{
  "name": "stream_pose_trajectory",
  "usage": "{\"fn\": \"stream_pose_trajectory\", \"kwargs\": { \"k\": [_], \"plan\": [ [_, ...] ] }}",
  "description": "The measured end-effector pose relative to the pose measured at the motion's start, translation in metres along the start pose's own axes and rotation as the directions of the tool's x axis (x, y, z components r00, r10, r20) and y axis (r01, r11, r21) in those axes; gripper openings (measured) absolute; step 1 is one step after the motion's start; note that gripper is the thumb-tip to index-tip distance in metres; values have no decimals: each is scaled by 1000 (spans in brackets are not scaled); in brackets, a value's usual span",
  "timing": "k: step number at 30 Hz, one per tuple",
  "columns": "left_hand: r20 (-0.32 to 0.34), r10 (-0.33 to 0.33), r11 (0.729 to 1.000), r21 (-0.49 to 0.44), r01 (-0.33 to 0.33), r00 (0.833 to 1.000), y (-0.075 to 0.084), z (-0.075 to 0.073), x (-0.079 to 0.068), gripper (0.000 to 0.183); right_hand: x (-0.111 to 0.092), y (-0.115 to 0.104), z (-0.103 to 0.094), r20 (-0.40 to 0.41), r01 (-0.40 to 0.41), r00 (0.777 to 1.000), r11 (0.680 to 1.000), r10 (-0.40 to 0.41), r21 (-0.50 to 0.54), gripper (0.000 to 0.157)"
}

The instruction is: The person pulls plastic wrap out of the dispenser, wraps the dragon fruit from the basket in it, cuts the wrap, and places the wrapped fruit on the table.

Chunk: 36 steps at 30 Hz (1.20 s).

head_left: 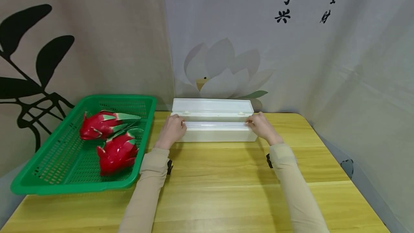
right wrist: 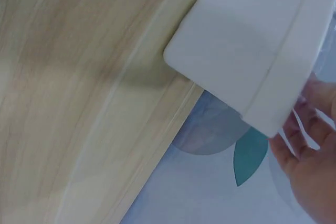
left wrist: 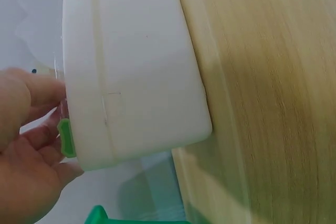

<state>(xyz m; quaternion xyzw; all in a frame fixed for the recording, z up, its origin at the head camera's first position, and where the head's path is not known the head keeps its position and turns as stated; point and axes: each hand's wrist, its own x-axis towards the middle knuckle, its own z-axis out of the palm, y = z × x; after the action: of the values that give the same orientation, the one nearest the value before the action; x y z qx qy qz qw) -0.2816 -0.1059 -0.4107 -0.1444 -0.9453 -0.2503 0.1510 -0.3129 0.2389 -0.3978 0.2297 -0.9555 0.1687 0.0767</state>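
Note:
A long white cling film dispenser [head_left: 220, 135] stands at the table's back edge with its lid [head_left: 212, 107] raised. Clear cling film [head_left: 215, 124] stretches as a shiny strip along its front opening. At the left end, my left hand [head_left: 173, 128] pinches the film edge between thumb and fingers. Close to those fingers is a small green slider [left wrist: 66, 138] in the left wrist view. My right hand [head_left: 261, 126] pinches the film at the opposite end, its fingers by the box's corner. In the right wrist view, the fingertips are partly hidden behind the box [right wrist: 247, 40].
On the left side of the wooden table [head_left: 220, 190] sits a green plastic basket [head_left: 61, 186]. Two red dragon fruits, one behind [head_left: 100, 127] and one in front [head_left: 117, 155], lie in it. A printed curtain [head_left: 129, 39] hangs right behind the dispenser.

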Motion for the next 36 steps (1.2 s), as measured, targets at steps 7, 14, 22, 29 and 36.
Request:
{"fn": "stream_pose_trajectory", "kwargs": {
  "k": [7, 14, 22, 29, 36],
  "plan": [
    [-32, -40, 999, -1, 40, 999, 0, 1, 2, 15, 3, -3, 5, -73, -39, 997, 999, 39, 4, 11],
    [-156, -35, 997, -71, 24, 987, -3, 5, 3, 15, 5, -5, 8, -170, -64, 982, 992, 82, 110, 14],
    [-234, -29, 990, -141, -5, 972, -6, 9, 6, 18, 7, -7, 11, -256, -54, 961, 976, 108, 210, 18],
    [-275, -25, 983, -181, -26, 961, -5, 7, 9, 17, 8, -4, 12, -302, -32, 944, 949, 132, 314, 19],
    [-312, -29, 981, -193, -34, 950, -6, 6, 13, 19, 6, -3, 9, -296, -50, 935, 901, 193, 431, 20]
  ]
}}
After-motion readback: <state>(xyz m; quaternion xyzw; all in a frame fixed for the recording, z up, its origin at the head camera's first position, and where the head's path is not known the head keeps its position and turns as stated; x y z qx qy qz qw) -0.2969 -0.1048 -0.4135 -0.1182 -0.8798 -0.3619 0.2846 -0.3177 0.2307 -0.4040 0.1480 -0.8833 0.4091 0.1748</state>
